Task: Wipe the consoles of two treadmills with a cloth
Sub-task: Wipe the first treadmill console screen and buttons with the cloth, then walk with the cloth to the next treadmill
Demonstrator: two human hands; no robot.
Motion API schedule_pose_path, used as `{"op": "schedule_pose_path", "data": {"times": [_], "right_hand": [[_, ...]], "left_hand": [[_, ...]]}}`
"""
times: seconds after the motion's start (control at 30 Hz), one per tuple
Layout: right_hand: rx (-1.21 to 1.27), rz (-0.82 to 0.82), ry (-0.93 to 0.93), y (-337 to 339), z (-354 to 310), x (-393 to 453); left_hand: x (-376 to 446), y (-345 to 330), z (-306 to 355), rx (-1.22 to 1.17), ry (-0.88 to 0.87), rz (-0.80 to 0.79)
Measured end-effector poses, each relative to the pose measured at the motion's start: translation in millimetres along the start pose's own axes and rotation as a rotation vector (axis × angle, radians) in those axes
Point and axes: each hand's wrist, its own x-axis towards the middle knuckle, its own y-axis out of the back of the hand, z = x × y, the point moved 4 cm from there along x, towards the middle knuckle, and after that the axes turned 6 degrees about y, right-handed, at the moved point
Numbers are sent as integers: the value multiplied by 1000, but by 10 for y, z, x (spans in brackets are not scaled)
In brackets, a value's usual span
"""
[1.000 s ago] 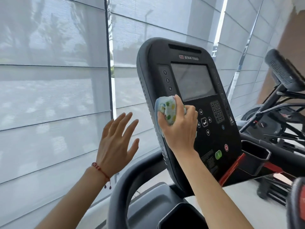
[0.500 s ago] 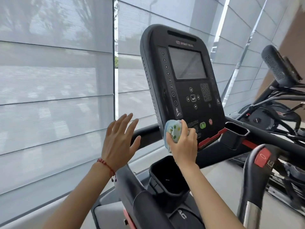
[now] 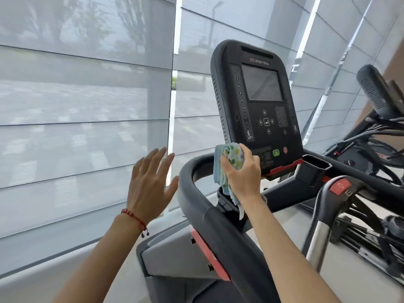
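The black treadmill console (image 3: 258,92) stands upright ahead, with a dark screen and button rows. My right hand (image 3: 242,173) grips a bunched light-blue cloth (image 3: 227,162) with coloured dots, at the console's lower left corner. Part of the cloth hangs down below my palm. My left hand (image 3: 150,184) hovers with fingers spread, left of the curved black handrail (image 3: 192,193), holding nothing. A second machine's console (image 3: 376,90) shows at the far right, seen from its back and side.
Grey window blinds (image 3: 87,106) fill the left and back. A cup holder (image 3: 317,166) sits right of the console. A handlebar post with a red stop button (image 3: 340,186) rises at lower right. More exercise equipment (image 3: 376,149) crowds the right side.
My right hand slid the cloth down from the console's left mid edge to its lower left corner. The view pulled back and the console appears farther away. My left hand stayed spread.
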Motion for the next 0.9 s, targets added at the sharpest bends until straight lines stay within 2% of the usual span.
{"op": "schedule_pose_path", "data": {"times": [0.23, 0.53, 0.7, 0.9], "right_hand": [[255, -121, -59, -447, -610, -841], [627, -325, -417, -1048, -634, -2167], [655, -488, -515, -1254, -480, -2787], [525, -769, -485, -1374, -219, -3352]], "left_hand": [[-580, 566, -474, 45, 35, -4], [-1837, 1011, -942, 123, 170, -98], [-2577, 1156, -1055, 204, 333, -170], [-3503, 1295, -936, 352, 587, -260]]}}
